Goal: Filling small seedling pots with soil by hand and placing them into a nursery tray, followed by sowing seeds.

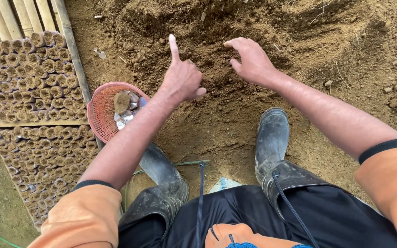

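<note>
Near you, rubber boots point(272, 138) planted in dirt. Your left hand point(181, 78) is loosely clenched, index finger up, holding nothing; your right hand point(252, 59) is released over the soil heap point(217, 27). Centre-left, a red basket point(99, 110) of bags waits; left, many filled seedling bags point(28, 73) are packed in rows.
</note>
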